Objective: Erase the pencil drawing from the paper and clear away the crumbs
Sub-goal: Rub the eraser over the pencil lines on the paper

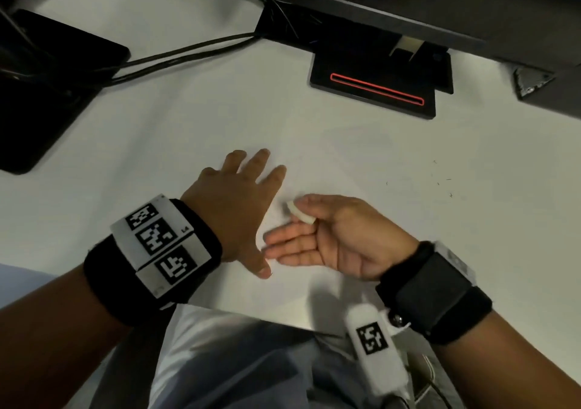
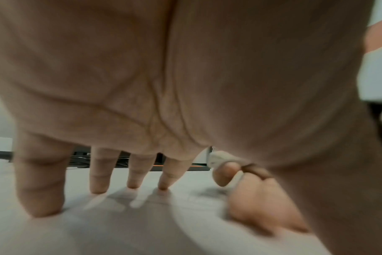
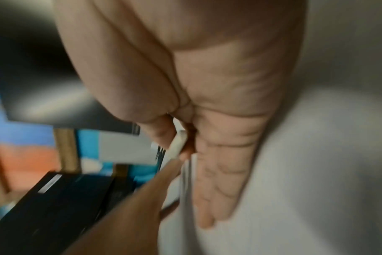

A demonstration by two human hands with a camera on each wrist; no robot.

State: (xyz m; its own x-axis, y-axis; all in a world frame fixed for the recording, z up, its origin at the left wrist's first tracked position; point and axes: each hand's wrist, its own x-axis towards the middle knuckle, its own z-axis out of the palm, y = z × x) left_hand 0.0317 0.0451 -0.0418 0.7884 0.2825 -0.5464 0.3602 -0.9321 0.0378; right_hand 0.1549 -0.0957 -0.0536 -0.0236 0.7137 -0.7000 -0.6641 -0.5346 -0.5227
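The right hand (image 1: 333, 238) pinches a white eraser (image 1: 300, 213) between thumb and forefinger, other fingers (image 1: 289, 240) straight; at nine o'clock, the left hand (image 1: 232, 207) lies flat, fingers spread on the paper (image 1: 361, 163).

No readable text — only coded wristband markers (image 1: 156, 236).

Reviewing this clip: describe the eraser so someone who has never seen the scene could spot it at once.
Start at the white paper below the black stand with the red-outlined slot. Two hands meet on it; the right hand lies palm up. The eraser is the small white block pinched between its thumb and forefinger, the only loose white object there.
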